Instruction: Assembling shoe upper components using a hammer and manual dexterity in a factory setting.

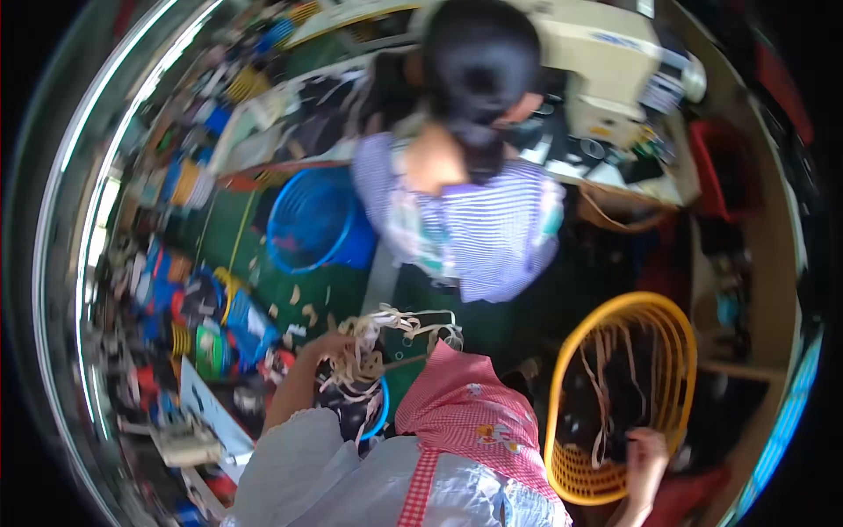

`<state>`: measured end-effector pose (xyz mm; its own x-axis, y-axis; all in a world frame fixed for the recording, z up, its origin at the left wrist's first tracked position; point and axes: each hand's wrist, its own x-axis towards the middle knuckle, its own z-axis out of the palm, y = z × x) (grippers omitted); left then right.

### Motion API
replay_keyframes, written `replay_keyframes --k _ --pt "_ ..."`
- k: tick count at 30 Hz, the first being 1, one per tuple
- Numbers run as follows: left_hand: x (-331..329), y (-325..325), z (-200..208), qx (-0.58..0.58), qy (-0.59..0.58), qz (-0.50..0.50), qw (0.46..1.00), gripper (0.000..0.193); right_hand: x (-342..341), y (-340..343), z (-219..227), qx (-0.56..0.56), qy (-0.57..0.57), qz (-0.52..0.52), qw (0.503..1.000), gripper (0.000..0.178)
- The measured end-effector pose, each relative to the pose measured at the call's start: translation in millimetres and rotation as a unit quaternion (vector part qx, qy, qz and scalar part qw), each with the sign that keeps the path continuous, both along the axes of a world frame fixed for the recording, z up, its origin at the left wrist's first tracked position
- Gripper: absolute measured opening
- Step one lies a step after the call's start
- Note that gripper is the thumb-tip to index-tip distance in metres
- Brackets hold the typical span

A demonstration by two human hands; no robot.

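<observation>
My left hand [330, 345] is closed on a tangled bundle of cream fabric strips [371, 344], with loose ends trailing to the right. Below that bundle, the blue rim of a tub [380, 411] with dark pieces in it shows partly. On the right stands a yellow plastic basket [563, 386], its slatted wall holding dark material. A few pale strips [603, 395] lie over its inside. My right hand [647, 457] is at the basket's near right rim, fingers curled in; what they hold, if anything, I cannot make out.
Ahead of me a person in a striped top [492, 228] sits with their back to me at a cream sewing machine [606, 61]. A blue bin [320, 220] stands to that person's left. Heaped bins and materials crowd the left; a red bin [716, 167] is far right.
</observation>
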<state>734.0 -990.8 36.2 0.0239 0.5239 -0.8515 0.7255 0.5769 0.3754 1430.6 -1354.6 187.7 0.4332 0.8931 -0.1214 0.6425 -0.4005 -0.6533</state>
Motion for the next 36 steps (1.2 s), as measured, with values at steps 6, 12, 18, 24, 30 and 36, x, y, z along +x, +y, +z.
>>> replay_keyframes --k 6,12,18,24,30,36 --pt "-137.6 60.4 156.9 0.383 -0.007 0.123 0.915 0.021 -156.5 177.5 -34.6 -0.052 0.209 0.225 0.95 0.02" --pt "-216.6 151.9 314.5 0.586 -0.013 0.129 0.8 0.036 -282.6 277.3 -51.9 -0.035 0.204 0.297 0.932 0.018" --pt "-230.4 235.4 333.3 0.695 -0.007 0.123 0.709 0.05 -372.4 334.1 -45.4 -0.097 0.209 0.412 0.881 0.018" --pt "-242.5 303.4 303.2 0.8 -0.01 0.046 0.599 0.038 -409.1 396.4 -49.6 -0.125 0.201 0.439 0.867 0.019" --pt "-266.2 358.9 175.3 0.684 0.149 -0.008 0.715 0.085 -447.4 471.6 -63.4 -0.116 0.188 0.491 0.843 0.021" --pt "-286.7 312.8 54.1 0.289 -0.03 -0.053 0.955 0.061 -464.0 521.2 -80.1 -0.224 0.139 0.488 0.832 0.026"
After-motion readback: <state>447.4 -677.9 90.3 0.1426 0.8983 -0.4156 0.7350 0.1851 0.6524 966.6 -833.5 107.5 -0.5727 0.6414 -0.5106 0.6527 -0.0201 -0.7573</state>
